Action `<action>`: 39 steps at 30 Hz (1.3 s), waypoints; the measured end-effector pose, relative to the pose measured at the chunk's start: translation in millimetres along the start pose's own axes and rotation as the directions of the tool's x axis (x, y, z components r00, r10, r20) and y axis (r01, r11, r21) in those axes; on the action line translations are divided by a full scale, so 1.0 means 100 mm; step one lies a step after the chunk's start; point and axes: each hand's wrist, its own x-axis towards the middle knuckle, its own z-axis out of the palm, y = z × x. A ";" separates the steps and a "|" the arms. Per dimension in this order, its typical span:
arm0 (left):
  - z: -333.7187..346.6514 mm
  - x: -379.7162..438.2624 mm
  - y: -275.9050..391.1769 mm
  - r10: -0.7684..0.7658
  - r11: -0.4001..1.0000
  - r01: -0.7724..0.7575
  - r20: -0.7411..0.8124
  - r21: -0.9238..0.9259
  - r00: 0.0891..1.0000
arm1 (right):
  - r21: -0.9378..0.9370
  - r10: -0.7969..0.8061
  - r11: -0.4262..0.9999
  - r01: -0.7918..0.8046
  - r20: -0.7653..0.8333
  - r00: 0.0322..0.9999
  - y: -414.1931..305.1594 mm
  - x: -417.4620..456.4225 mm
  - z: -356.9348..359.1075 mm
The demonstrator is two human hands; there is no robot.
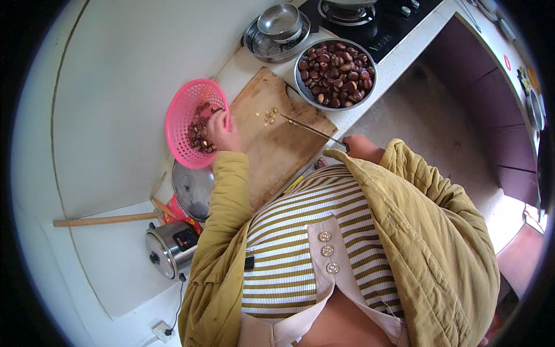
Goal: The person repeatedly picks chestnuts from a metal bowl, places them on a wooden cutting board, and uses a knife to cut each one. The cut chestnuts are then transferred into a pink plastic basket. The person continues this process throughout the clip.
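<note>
My left hand (223, 132) is over the near rim of a pink plastic colander (175, 117), blurred, its fingers reaching inside towards the chestnuts (201, 136); whether it holds any is hidden. In my right hand (363, 147) is the handle of a knife (310, 128), its blade lying low across the wooden cutting board (277, 160). Small pale yellow pieces (271, 116) are scattered near the knife's tip. Beyond the board, a round metal bowl (299, 93) is full of brown chestnuts (338, 73), several with cuts showing pale flesh.
Stacked metal bowls (279, 21) stand behind the board beside a black gas stove (381, 34). A metal lid (190, 186), a red packet (177, 210), a wooden stick (108, 220) and a steel electric cooker (167, 251) are at the left. The counter edge (368, 104) runs along the right.
</note>
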 end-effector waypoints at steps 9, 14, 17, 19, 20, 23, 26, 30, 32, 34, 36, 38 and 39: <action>1.06 0.13 1.06 0.306 0.941 -0.175 0.512 -0.288 0.803 | -0.044 0.025 0.999 -0.026 -0.005 1.000 0.07 -0.15 -0.03; 1.48 0.14 1.33 0.278 0.958 -0.112 0.751 -0.265 0.598 | -0.033 0.047 0.998 -0.047 -0.005 0.999 0.04 -0.27 -0.06; 1.66 0.14 1.38 0.239 0.971 -0.118 0.830 -0.208 0.504 | -0.043 0.025 0.999 -0.025 0.010 1.000 -0.01 -0.31 -0.11; 1.72 0.14 1.37 0.215 0.975 -0.140 0.870 -0.170 0.444 | -0.040 0.007 0.999 -0.007 0.007 1.000 -0.02 -0.35 -0.11; 1.73 0.15 1.36 0.240 0.971 -0.122 0.861 -0.207 0.448 | -0.034 -0.004 0.999 0.004 -0.002 1.000 -0.03 -0.36 -0.11; 1.78 0.17 1.35 0.267 0.963 -0.144 0.864 -0.226 0.426 | 0.015 -0.010 1.000 0.010 -0.003 1.000 0.00 -0.33 -0.12; 1.72 0.17 1.33 0.268 0.960 -0.091 0.787 -0.263 0.556 | -0.011 -0.014 1.000 0.014 0.016 1.000 0.00 -0.29 -0.14; 1.49 0.15 1.20 0.151 0.907 0.122 0.584 -0.402 0.797 | 0.001 0.020 1.000 -0.020 0.039 0.999 -0.05 -0.26 -0.16; 1.29 0.15 1.04 -0.017 0.796 0.400 0.643 -0.455 0.765 | -0.058 0.082 0.995 -0.077 0.090 0.993 -0.09 -0.25 -0.22; 1.03 0.11 0.81 -0.171 0.650 0.589 0.662 -0.481 0.730 | -0.062 0.040 0.997 -0.035 0.069 0.997 -0.14 -0.23 -0.28; 0.76 0.02 0.55 -0.306 0.483 0.713 0.665 -0.508 0.681 | -0.091 -0.005 0.996 0.008 0.038 0.999 -0.19 -0.21 -0.31; 0.48 -0.14 0.31 -0.390 0.454 0.720 0.609 -0.526 0.691 | -0.109 -0.037 0.993 0.044 0.068 0.997 -0.23 -0.15 -0.30; 0.36 -0.24 0.21 -0.419 0.439 0.709 0.573 -0.551 0.705 | -0.112 -0.052 0.992 0.061 0.086 0.995 -0.23 -0.11 -0.30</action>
